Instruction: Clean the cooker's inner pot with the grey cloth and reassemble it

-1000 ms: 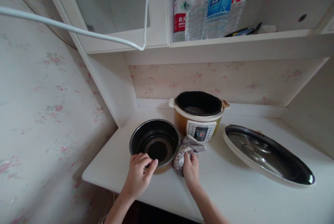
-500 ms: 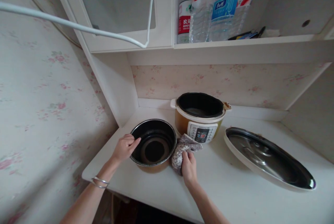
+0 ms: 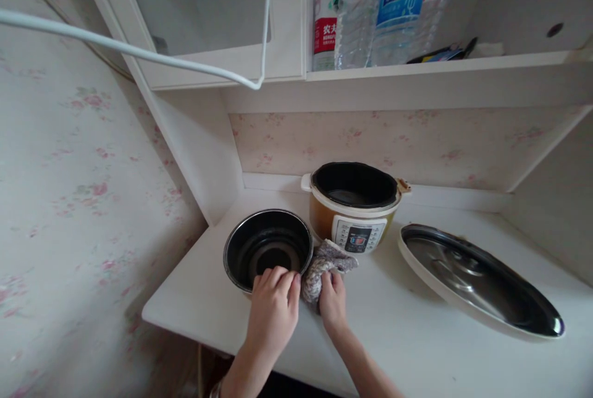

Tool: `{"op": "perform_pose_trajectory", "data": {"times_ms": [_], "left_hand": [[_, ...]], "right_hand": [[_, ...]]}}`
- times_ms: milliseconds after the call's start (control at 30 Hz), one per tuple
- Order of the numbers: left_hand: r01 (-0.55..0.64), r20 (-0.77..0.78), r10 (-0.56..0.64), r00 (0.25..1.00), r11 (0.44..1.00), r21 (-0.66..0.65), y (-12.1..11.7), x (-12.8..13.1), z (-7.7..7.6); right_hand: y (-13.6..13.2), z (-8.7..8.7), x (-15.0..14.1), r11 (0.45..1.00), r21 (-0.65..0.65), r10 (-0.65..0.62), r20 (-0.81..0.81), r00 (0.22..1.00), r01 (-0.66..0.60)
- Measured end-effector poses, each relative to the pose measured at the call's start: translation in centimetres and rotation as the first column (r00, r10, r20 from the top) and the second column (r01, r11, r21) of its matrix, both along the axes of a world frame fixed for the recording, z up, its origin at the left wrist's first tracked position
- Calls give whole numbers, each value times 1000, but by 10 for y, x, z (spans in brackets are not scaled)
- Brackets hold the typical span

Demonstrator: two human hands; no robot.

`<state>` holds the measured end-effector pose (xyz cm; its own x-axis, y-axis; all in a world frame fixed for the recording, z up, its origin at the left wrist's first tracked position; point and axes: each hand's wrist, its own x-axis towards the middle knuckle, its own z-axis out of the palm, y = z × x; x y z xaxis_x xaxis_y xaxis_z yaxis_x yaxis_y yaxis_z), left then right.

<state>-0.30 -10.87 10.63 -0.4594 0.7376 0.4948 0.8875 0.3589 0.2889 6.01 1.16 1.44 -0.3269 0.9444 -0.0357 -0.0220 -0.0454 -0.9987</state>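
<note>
- Grey and whitish cloth (image 3: 319, 271), one piece, bunched and wrinkled: it lies in the closed grip of the right hand (image 3: 333, 299) and bulges out to the left of and beyond the fingers, beside the pot.
- One round pot (image 3: 266, 231), black and slightly shiny inside with a thin bright rim, stands just beyond the grip of the left hand (image 3: 273, 305). That hand's fingers are bent at the near rim; whether they pinch it, I cannot tell.
- One oval-looking lid (image 3: 467, 268), dark and glossy within a pale edge, lies inner side up on the white worktop (image 3: 393, 336), well to the right of the right grip.
- One cooker (image 3: 322, 215), gold and white with a black inside, stands beyond the right grip.
- Four clear plastic bottles (image 3: 401, 21) stand farther off, on the shelf (image 3: 440, 69) above both grips.
</note>
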Motion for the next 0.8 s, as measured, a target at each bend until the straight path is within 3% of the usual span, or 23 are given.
{"op": "perform_pose_trajectory", "data": {"times_ms": [167, 333, 433, 533, 667, 800], "left_hand": [[99, 43, -100, 994, 995, 15, -16, -19, 2], [241, 99, -243, 965, 970, 31, -42, -41, 8], [317, 129, -321, 938, 947, 52, -57, -63, 8], [321, 181, -334, 925, 942, 100, -67, -92, 2], [199, 230, -240, 943, 962, 189, -70, -132, -3], [-34, 6, 33, 999, 975, 219, -71, -157, 7]], "right_hand": [[6, 1, -4, 1000, 27, -10, -11, 1000, 11], [17, -11, -6, 999, -32, -14, -90, 996, 11], [25, -13, -6, 997, -71, -2, -166, 986, -10], [29, -7, -9, 997, -77, 1, -192, 981, -16], [29, 0, -13, 995, -101, -7, -166, 986, -10], [25, 1, -14, 997, -73, 3, -163, 987, -15]]}}
